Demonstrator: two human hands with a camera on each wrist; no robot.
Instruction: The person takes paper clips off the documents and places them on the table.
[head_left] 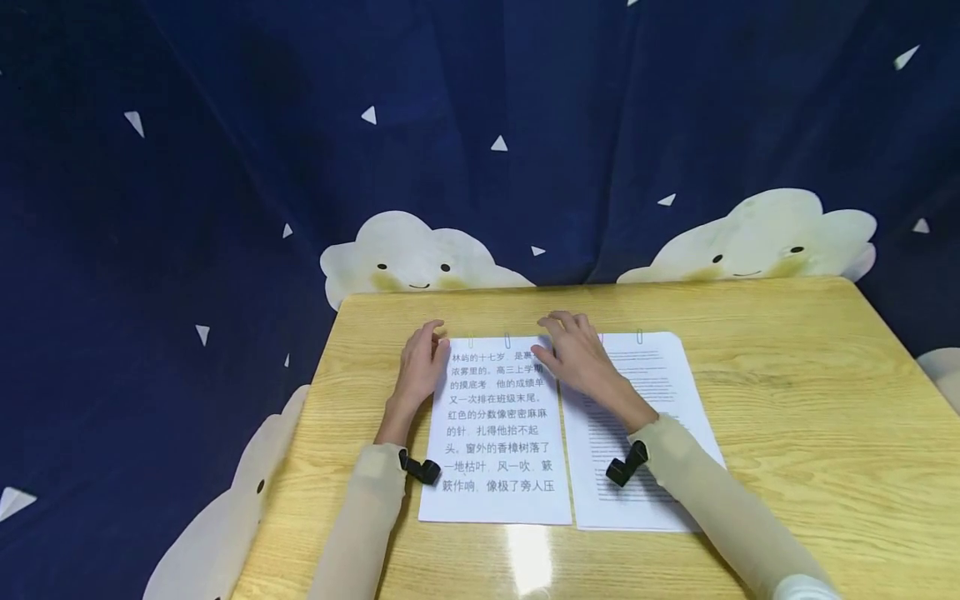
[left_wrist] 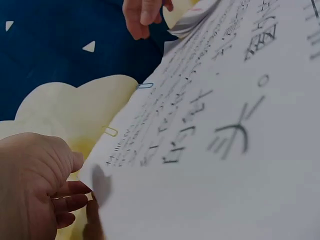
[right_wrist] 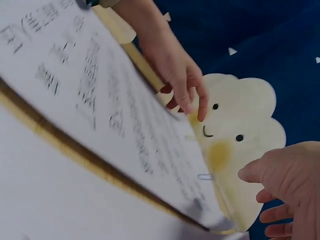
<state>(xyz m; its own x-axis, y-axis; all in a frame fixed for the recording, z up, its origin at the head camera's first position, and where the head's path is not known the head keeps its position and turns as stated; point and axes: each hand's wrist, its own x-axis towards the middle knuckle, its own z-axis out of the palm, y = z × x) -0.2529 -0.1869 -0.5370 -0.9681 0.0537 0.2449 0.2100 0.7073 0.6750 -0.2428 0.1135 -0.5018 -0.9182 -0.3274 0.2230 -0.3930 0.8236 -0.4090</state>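
Observation:
Two printed paper stacks lie side by side; the left stack (head_left: 498, 504) carries large Chinese characters, the right stack (head_left: 633, 512) small lines of text. A yellow paper clip (head_left: 470, 342) and a blue paper clip (head_left: 507, 341) sit on the left stack's top edge. My left hand (head_left: 422, 362) is at that stack's top left corner, fingers loosely bent beside the edge; contact cannot be told. Over its top right corner, my right hand (head_left: 577, 354) hovers with relaxed, spread fingers, holding nothing. In the right wrist view, the right hand (right_wrist: 290, 187) appears apart from the paper.
A pink paper clip (head_left: 601, 338) and a grey paper clip (head_left: 640, 337) are on the right stack's top edge. The wooden table (head_left: 810, 400) extends to the right. Behind it hangs a dark blue curtain (head_left: 450, 75) with clouds and white triangles.

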